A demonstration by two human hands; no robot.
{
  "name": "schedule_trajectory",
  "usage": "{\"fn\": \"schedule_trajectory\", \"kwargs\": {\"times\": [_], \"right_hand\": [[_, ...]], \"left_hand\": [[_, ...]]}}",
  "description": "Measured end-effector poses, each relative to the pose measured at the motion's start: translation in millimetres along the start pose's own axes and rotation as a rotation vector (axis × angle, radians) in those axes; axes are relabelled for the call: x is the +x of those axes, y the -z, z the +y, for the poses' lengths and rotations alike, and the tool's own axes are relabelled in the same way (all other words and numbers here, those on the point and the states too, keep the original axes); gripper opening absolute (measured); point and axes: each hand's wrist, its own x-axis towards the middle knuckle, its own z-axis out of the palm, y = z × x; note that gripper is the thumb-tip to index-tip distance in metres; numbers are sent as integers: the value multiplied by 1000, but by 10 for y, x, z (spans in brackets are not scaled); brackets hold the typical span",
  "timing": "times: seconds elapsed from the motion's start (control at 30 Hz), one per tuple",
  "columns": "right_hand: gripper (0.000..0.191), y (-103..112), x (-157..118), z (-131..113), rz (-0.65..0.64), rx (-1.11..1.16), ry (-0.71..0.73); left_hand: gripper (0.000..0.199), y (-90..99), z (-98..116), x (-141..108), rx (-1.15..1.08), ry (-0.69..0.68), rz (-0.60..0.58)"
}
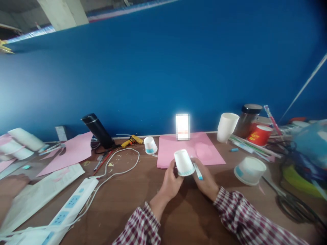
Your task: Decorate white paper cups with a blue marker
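My left hand [170, 183] is closed around the side of a white paper cup [183, 161]. The cup is held upside down and a little tilted, with small light-blue marks along its wide lower edge. In my right hand [207, 181] is a white marker pen [198, 171] whose blue end points down towards me. The right fingers are near the cup's far right side, partly hidden behind it. Just beyond the hands lie sheets of pink paper [170, 147]. A smaller white cup with a blue patch [150, 145] stands left of them.
Left are a power strip [66, 211] with a looping white cable, a black flask [98, 131], a yellow glue gun [133, 140] and another person's hand [12, 189]. Right are white cups [227, 126], a paper bowl [250, 170], a red cup [260, 135] and scissors [288, 204]. A blue partition [153, 68] rises behind.
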Motion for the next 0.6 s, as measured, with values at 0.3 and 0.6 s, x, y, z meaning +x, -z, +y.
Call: {"fn": "schedule_trajectory", "kwargs": {"times": [0.3, 0.6], "right_hand": [[19, -5, -22, -68, -81, -18, 9], [21, 3, -14, -55, -59, 12, 7]], "left_hand": [[30, -5, -79, 18, 53, -34, 75], [41, -41, -7, -26, 81, -9, 67]]}}
